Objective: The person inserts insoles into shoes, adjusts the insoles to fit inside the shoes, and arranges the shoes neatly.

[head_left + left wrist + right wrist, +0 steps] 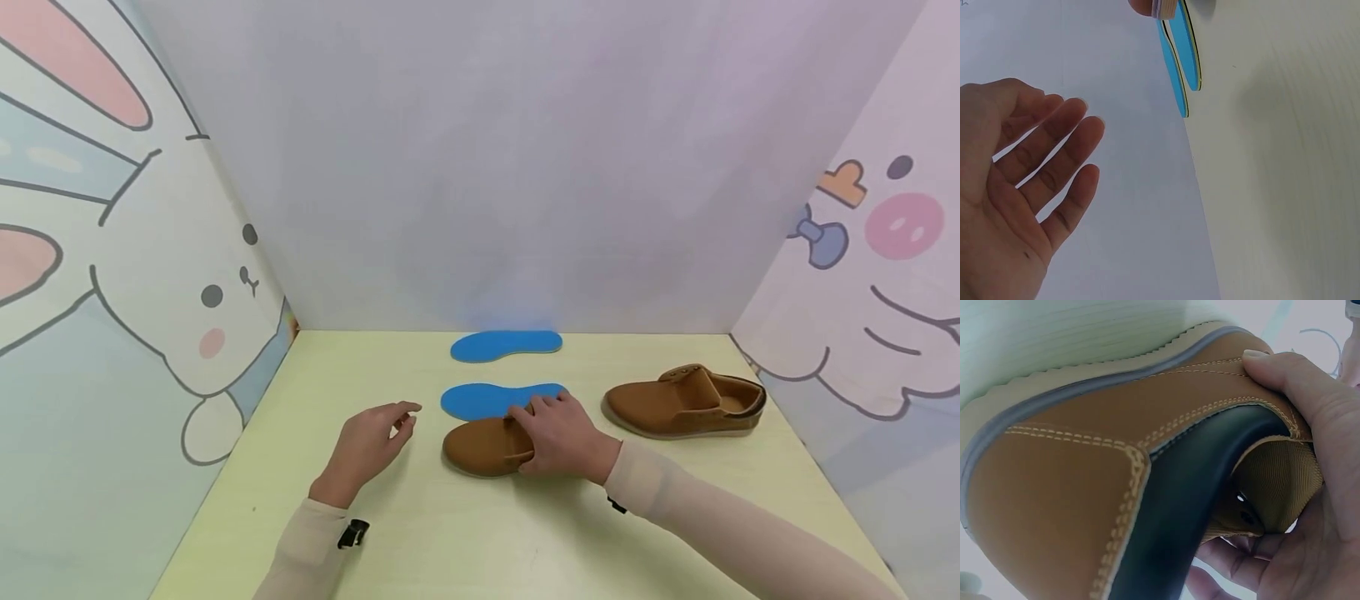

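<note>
A brown leather shoe [480, 447] sits on the table with its toe to the left. My right hand [564, 437] grips it across the opening, thumb on the near side and fingers over the far side. In the right wrist view the shoe's dark padded collar [1191, 500] and stitched side show close up. My left hand [367, 446] hovers left of the shoe's toe, fingers relaxed and holding nothing. Just behind the gripped shoe lies a blue insole [480, 401], partly covered by my right hand.
Farther back, against the wall, lies a second blue insole [504, 345]. A matching brown shoe [645, 407] stands at the right, toe to the left. Pale walls with cartoon animals enclose the light yellow table [360, 362] at the back and sides.
</note>
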### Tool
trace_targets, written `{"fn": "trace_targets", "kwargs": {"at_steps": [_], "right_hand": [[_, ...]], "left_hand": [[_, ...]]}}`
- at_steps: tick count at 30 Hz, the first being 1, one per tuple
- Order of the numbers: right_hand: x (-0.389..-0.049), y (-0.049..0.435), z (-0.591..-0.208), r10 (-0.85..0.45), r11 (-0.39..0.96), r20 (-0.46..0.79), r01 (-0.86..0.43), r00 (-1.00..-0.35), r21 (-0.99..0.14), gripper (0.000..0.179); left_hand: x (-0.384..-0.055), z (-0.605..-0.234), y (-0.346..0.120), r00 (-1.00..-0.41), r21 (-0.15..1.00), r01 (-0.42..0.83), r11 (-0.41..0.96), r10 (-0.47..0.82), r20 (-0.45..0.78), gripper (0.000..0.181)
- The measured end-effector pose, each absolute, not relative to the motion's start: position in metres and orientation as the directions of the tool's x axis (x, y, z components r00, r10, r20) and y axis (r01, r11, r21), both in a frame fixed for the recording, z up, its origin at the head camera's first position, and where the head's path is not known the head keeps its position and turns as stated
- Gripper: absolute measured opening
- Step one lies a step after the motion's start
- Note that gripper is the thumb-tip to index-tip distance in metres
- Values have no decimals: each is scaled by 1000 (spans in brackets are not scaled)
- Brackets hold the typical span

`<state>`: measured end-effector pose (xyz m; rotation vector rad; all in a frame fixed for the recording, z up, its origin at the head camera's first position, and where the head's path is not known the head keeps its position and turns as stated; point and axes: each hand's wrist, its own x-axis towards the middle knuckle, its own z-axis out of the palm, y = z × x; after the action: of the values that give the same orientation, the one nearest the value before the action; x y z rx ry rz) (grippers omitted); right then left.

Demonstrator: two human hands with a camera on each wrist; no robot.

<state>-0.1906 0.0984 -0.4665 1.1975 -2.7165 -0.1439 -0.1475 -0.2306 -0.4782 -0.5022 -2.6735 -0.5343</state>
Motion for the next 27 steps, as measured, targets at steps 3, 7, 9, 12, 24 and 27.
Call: {"fn": "trace_targets", "kwargs": {"at_steps": [3,7,9,12,24,27], "right_hand": [[-190,98,-465,-740,672,106,-723,-664,158,75],[-188,98,-464,-747,665,110,-731,-656,156,79],[-187,100,-464,-748,663,112,-732,-654,154,82],[-186,103,-466,-747,664,118,-732,-654,151,87],[-186,125,-466,-694,716,93,-698,-714,-16,112],[-186,137,-468,-658,749,83,-662,-748,-27,110]], "left_hand": [[-148,-479,-228,-869,301,411,860,270,415,19],[-147,-481,-225,-875,309,404,861,266,404,20],[-146,-482,-222,-878,310,402,862,268,396,19],[-146,-485,-217,-877,314,413,855,282,388,18],[-153,-481,-189,-823,324,539,778,404,400,18],[-158,-474,-176,-754,296,623,724,456,473,19]]}}
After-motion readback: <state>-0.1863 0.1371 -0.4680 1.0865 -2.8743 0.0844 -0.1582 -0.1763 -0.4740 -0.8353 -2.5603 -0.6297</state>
